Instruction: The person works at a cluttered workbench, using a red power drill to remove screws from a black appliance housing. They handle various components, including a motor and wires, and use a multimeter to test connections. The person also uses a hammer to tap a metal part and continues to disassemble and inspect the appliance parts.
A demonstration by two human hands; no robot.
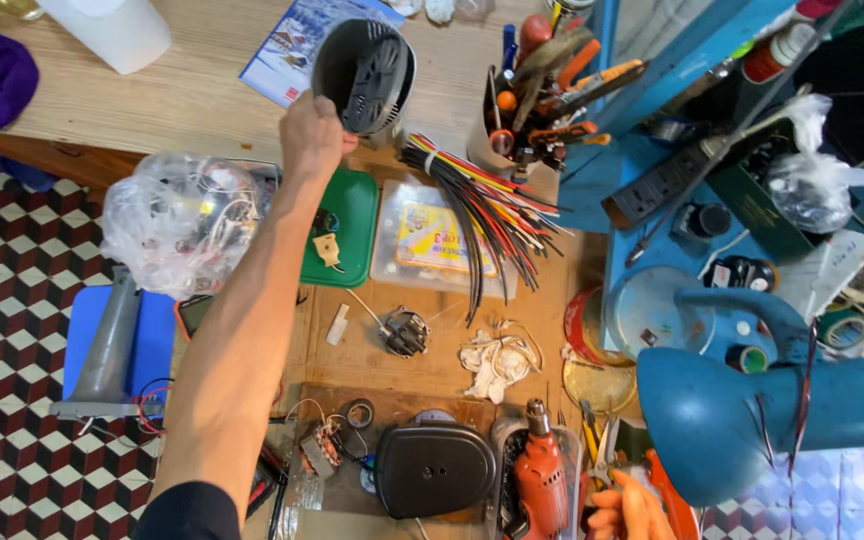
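Note:
My left arm reaches far across the wooden workbench (212,95). My left hand (310,135) grips the rim of a black rounded appliance housing (367,75) with vent slots and holds it tilted above the bench. Only the fingers of my right hand (624,512) show at the bottom edge. They are curled beside a red electric drill (542,475) and some pliers (600,450); what they hold is cut off. A black oval cover (434,468) lies left of the drill.
A bundle of coloured wires (482,210), a green tray (352,225) and a clear plastic box (432,240) lie mid-bench. A bag of parts (184,220) sits left, a cup of tools (537,95) stands behind, and a blue lamp (752,400) is at right.

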